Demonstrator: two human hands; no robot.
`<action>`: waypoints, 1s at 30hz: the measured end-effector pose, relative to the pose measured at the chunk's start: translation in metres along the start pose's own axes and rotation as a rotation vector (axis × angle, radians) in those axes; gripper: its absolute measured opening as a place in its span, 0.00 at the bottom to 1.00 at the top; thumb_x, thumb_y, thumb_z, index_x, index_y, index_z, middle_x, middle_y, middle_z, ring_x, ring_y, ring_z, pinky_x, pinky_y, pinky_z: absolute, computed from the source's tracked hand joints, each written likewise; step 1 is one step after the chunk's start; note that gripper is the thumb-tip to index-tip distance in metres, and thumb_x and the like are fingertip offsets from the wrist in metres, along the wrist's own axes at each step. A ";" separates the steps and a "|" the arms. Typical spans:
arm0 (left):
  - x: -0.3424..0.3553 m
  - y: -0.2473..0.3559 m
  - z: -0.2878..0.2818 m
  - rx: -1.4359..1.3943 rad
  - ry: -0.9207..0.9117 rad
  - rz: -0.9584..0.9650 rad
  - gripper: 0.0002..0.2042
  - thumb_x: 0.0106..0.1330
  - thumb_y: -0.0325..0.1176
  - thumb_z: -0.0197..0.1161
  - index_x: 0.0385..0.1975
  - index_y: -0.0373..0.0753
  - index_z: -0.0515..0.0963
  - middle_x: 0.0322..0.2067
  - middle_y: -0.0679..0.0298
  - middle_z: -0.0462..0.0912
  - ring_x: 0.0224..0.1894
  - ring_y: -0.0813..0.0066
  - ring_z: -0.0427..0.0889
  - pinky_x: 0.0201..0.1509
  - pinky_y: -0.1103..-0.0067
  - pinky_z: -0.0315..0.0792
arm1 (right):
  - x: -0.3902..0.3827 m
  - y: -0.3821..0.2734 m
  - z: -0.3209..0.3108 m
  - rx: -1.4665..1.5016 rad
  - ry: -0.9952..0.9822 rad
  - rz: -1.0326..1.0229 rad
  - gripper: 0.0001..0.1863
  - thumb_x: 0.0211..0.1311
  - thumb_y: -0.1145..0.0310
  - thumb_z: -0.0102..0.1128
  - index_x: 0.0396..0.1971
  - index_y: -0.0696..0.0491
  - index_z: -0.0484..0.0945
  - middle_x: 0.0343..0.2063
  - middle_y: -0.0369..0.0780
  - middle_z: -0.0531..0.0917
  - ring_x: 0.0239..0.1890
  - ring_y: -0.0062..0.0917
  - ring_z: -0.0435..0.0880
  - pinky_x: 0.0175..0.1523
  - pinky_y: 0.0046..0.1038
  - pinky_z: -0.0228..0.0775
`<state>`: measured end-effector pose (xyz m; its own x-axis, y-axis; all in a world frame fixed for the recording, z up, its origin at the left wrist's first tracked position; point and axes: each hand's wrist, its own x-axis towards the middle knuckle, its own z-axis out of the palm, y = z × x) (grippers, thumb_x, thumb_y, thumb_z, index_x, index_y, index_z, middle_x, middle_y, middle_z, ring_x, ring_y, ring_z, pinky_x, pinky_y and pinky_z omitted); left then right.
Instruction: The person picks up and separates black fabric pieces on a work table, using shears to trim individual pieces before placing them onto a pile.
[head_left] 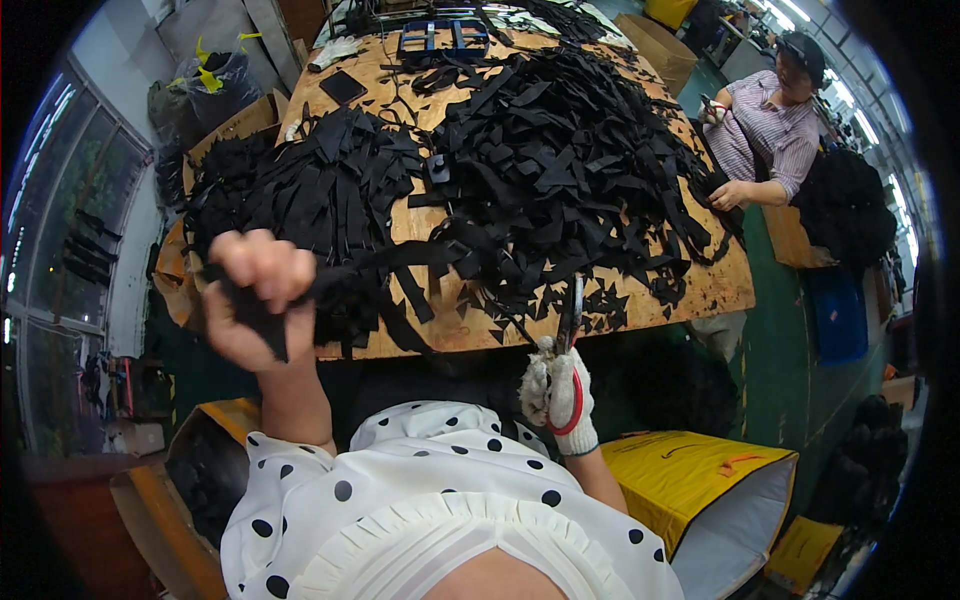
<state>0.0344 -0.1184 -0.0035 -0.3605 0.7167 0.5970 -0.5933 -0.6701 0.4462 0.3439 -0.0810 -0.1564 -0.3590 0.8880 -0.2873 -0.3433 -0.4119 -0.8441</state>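
My bare left hand [262, 295], a little blurred, is raised at the left over the table's near edge. Its fingers are closed around a black fabric strip [262, 325], whose end hangs below the fist. Another length of black webbing stretches from about that hand toward the pile on the right. My right hand [562, 395], in a white knitted glove, grips red-handled scissors [571, 325] near the front edge, blades pointing away from me. Whether the blades are apart is hard to see. A large heap of black strips [560, 150] lies beyond both hands.
A second black heap [330, 180] covers the left of the wooden table [470, 338]. Farther back are a phone [343, 88] and a blue tray [443, 40]. A co-worker [775, 130] stands at the right side. A yellow bag [700, 480] is beside me, boxes at left.
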 end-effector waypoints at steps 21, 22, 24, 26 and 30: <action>-0.022 -0.173 -0.090 2.047 -0.314 -0.894 0.20 0.54 0.47 0.63 0.27 0.30 0.80 0.29 0.45 0.81 0.37 0.48 0.80 0.40 0.64 0.74 | 0.002 0.009 -0.013 0.076 0.062 0.057 0.12 0.66 0.65 0.46 0.45 0.54 0.67 0.18 0.32 0.68 0.16 0.16 0.65 0.18 0.19 0.58; -0.025 -0.176 -0.092 2.044 -0.310 -0.926 0.24 0.51 0.50 0.66 0.26 0.28 0.80 0.30 0.44 0.81 0.37 0.49 0.80 0.40 0.64 0.74 | 0.003 0.010 -0.014 0.058 0.033 0.048 0.12 0.65 0.65 0.47 0.45 0.54 0.67 0.19 0.32 0.69 0.16 0.16 0.65 0.19 0.19 0.58; -0.031 -0.181 -0.095 2.027 -0.341 -0.981 0.24 0.50 0.50 0.67 0.26 0.29 0.80 0.30 0.44 0.81 0.37 0.49 0.80 0.40 0.65 0.74 | 0.004 0.007 -0.010 -0.005 0.055 0.063 0.12 0.65 0.65 0.48 0.45 0.54 0.68 0.19 0.32 0.70 0.16 0.16 0.66 0.19 0.18 0.59; -0.040 -0.187 -0.103 2.029 -0.357 -1.003 0.24 0.47 0.49 0.70 0.31 0.30 0.80 0.31 0.46 0.81 0.38 0.50 0.80 0.41 0.66 0.74 | 0.004 0.005 -0.005 -0.069 0.080 0.079 0.13 0.64 0.66 0.49 0.45 0.54 0.68 0.19 0.32 0.70 0.16 0.16 0.67 0.20 0.18 0.59; -0.047 -0.185 -0.116 1.974 -0.245 -0.832 0.22 0.48 0.45 0.69 0.36 0.32 0.78 0.32 0.49 0.81 0.39 0.51 0.80 0.42 0.67 0.74 | 0.003 0.004 -0.002 -0.056 0.043 0.100 0.13 0.64 0.66 0.50 0.46 0.54 0.68 0.20 0.32 0.71 0.17 0.16 0.68 0.21 0.18 0.60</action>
<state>0.0776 -0.0055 -0.1915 -0.3099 0.9481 -0.0707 0.8564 0.3107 0.4124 0.3427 -0.0796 -0.1618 -0.3508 0.8518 -0.3891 -0.2581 -0.4874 -0.8342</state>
